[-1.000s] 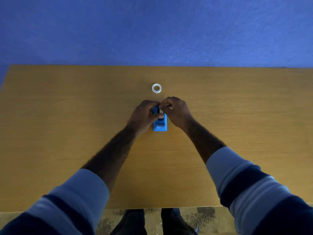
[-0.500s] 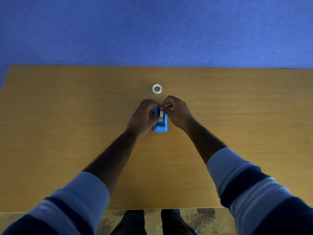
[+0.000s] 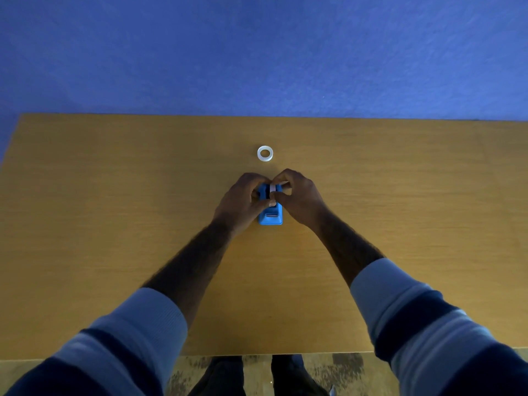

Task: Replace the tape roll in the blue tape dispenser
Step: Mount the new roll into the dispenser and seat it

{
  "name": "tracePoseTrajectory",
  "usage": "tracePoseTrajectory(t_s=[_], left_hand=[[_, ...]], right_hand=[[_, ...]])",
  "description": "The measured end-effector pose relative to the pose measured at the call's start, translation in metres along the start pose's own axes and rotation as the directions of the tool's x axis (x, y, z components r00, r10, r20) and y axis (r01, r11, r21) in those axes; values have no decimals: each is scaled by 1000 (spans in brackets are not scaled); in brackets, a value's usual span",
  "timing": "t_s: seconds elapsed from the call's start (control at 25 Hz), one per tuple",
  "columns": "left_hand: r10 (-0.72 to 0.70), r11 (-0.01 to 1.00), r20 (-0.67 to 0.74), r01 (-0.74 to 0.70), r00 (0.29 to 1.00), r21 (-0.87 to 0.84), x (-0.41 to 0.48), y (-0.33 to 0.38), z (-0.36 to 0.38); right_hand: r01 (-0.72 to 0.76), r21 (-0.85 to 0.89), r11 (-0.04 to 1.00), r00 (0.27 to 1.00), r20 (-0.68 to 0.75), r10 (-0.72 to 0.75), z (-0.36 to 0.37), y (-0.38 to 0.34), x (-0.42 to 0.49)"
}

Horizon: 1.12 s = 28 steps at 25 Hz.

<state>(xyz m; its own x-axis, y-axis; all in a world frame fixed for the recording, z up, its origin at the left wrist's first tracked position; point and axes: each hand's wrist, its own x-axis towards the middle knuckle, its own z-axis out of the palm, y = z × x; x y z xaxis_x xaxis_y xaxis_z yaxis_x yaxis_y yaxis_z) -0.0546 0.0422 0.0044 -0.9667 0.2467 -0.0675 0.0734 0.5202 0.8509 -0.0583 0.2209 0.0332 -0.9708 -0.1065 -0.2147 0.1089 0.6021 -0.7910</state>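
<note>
The small blue tape dispenser (image 3: 270, 217) stands on the wooden table (image 3: 114, 210), its cutter end towards me. My left hand (image 3: 243, 202) grips its left side. My right hand (image 3: 298, 197) pinches a whitish tape roll (image 3: 273, 188) that sits partly in the dispenser's top slot. My fingers hide most of that roll and the dispenser's far end. A second, clear-white tape ring (image 3: 265, 153) lies flat on the table just beyond my hands, apart from them.
A blue wall (image 3: 257, 52) rises behind the table's far edge. The table's near edge runs just above my feet (image 3: 257, 375) on a patterned floor. My striped sleeves fill the lower corners.
Both hands stay on the dispenser with only small finger shifts. My right fingers have curled further over the roll at the top slot. The loose ring has not moved.
</note>
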Motion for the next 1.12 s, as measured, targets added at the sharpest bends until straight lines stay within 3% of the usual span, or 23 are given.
tracePoseTrajectory(t_s=[0.4,0.84,1.12], left_hand=[[10,1000,4,-10,1000,22,-2,3,0],[28,995,9,-29,1000,99,-3,3,-3],[-4,999,0,4,1000,41,-3,5,-3]], right_hand=[[-50,-5,999,998,-37,50,-2,-6,10],[8,-64,998,1000,-29,-10,1,-4,-2],[-48,-86,995,998,-51,44,3,-9,12]])
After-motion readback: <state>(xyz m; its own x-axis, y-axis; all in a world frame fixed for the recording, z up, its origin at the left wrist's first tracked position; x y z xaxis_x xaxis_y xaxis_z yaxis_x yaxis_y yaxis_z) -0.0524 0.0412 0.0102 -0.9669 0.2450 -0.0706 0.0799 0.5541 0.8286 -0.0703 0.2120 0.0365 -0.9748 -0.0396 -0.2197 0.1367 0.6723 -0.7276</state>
